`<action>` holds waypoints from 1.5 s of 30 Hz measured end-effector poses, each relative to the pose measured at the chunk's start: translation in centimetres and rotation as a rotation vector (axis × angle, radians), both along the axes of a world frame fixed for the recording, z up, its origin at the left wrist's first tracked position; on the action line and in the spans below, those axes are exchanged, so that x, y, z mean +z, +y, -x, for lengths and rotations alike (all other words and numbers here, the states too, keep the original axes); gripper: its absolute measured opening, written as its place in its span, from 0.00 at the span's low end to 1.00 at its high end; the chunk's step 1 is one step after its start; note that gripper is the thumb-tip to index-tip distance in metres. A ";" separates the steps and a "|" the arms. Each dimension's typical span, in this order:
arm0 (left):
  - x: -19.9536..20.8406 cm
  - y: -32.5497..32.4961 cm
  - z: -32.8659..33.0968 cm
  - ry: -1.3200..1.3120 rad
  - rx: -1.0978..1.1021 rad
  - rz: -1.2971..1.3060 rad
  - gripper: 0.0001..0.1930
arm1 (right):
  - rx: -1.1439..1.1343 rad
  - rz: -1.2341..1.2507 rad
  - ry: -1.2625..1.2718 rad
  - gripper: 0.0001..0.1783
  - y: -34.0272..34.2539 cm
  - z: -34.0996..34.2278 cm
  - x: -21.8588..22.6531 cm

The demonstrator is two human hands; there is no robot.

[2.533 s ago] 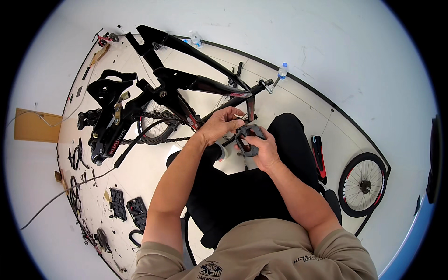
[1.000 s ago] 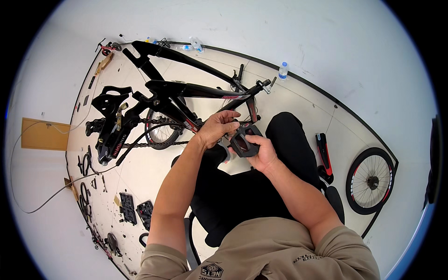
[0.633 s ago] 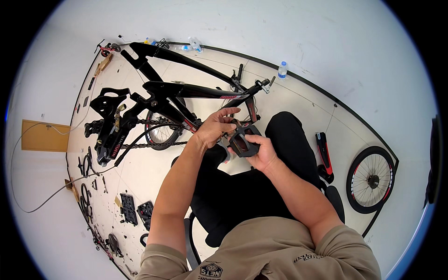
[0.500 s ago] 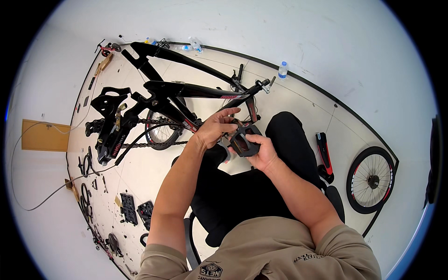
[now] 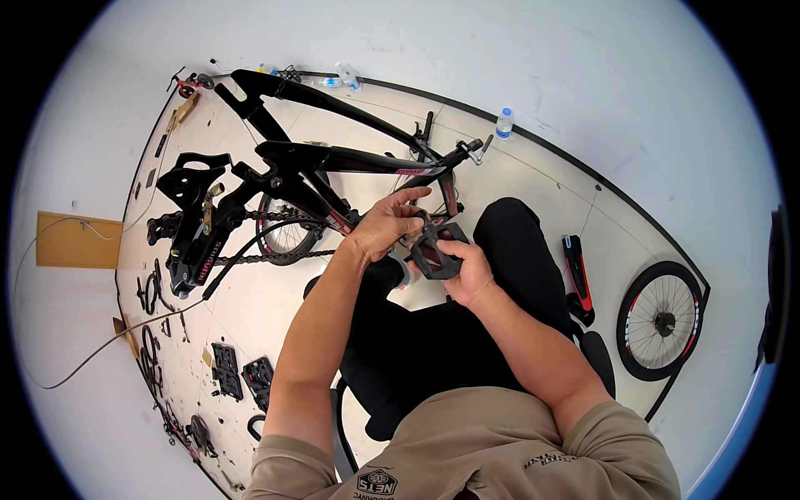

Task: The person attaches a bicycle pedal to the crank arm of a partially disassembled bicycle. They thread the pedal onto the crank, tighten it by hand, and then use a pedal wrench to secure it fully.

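Between my legs, in front of the black bicycle frame (image 5: 287, 162), I hold a black bicycle pedal (image 5: 439, 265) with a reddish reflector. My right hand (image 5: 473, 273) grips its near right side, thumb on top. At the pedal's far left end, my left hand (image 5: 385, 225) pinches with thumb and bent finger, other fingers reaching forward. What sits in that pinch is small and mostly hidden. A chain (image 5: 279, 259) hangs just left of the left hand.
A black bracket-like part (image 5: 196, 229) stands at the frame's left. On the floor are open tool cases (image 5: 227, 371), a spoked wheel (image 5: 662, 323) at right, and a black-and-red part (image 5: 578, 279). A water bottle (image 5: 504, 123) stands by the wall; a thin cable (image 5: 100, 342) runs at left.
The pedal has tilted slightly in my right hand, showing more of its flat face. My left hand keeps its pinch at the pedal's end, nearly in place.
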State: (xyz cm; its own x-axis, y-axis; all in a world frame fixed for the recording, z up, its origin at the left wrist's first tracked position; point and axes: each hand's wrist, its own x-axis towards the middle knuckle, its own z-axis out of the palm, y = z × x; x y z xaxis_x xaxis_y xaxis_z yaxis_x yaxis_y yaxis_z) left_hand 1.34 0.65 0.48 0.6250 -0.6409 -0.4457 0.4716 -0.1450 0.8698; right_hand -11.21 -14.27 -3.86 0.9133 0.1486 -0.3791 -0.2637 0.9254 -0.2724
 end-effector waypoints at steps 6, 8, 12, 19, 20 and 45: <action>-0.1 -0.4 0.2 -0.025 0.048 -0.135 0.27 | 0.003 0.058 -0.018 0.19 -0.1 0.0 -0.2; -0.8 -0.1 -0.2 -0.017 0.023 -0.105 0.27 | -0.006 0.076 -0.023 0.17 -0.1 0.1 -0.1; -1.0 0.1 -0.7 0.005 0.001 -0.066 0.27 | 0.000 0.100 -0.024 0.17 -0.1 0.1 0.0; 0.1 -0.3 -0.1 0.007 -0.002 -0.012 0.28 | 0.040 -0.128 -0.006 0.24 -0.2 0.0 -0.4; 0.2 -0.2 0.1 0.008 0.002 -0.014 0.28 | 0.032 -0.108 0.007 0.24 -0.2 0.0 -0.2; -0.2 -0.3 -0.1 -0.013 0.048 -0.163 0.30 | -0.042 0.335 -0.019 0.17 -0.1 0.0 0.3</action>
State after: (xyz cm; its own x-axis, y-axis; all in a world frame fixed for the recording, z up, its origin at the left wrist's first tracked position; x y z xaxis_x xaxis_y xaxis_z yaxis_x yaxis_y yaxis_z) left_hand 1.41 0.38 0.25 0.6597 -0.5302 -0.5326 0.4698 -0.2621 0.8430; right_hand -11.23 -14.39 -3.57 0.9233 -0.0192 -0.3836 -0.2194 0.7936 -0.5675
